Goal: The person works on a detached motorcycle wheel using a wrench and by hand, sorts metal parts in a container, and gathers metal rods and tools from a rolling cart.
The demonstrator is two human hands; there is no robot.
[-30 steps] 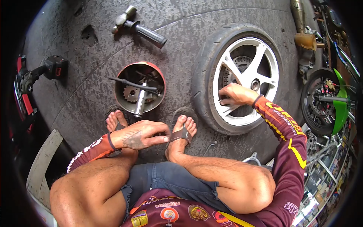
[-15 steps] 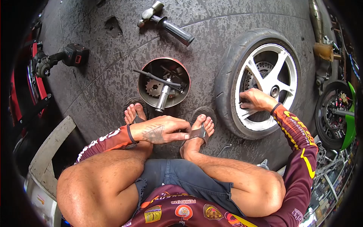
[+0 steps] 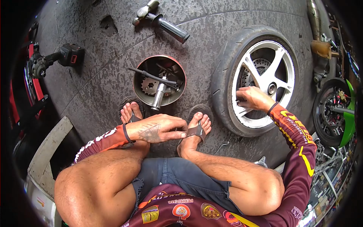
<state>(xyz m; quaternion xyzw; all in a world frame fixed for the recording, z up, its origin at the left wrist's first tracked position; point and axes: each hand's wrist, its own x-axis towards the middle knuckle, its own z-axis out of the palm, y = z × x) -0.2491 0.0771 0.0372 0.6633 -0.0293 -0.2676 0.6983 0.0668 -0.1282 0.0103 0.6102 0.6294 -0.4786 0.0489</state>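
Observation:
A motorcycle wheel (image 3: pixel 289 72) with a black tyre and white five-spoke rim lies on the floor to the right. My right hand (image 3: pixel 254 98) is at the near-left side of its rim, fingers bent and closed at the rim's inner edge. Something small and dark shows by the fingertips, too small to name. Over my left foot's strap side hovers my left hand (image 3: pixel 164 128), between my knees, thumb against curled fingers. Whatever it may hold is hidden. Past my feet stands a round metal tin (image 3: pixel 177 99) holding a sprocket (image 3: pixel 149 85), a socket tool (image 3: pixel 159 96) and a black hose-like piece.
A hammer (image 3: pixel 145 12) lies at the far side beside a black-gripped handle (image 3: pixel 172 29). On the left is a cordless impact wrench (image 3: pixel 56 58). A small wrench (image 3: pixel 222 147) rests near my foot. Another wheel (image 3: pixel 332 113) with a green fender and an exhaust pipe (image 3: pixel 314 22) stand right.
The view has shifted slightly, so everything sits a little further left and up. Both hands keep nearly the same places and poses.

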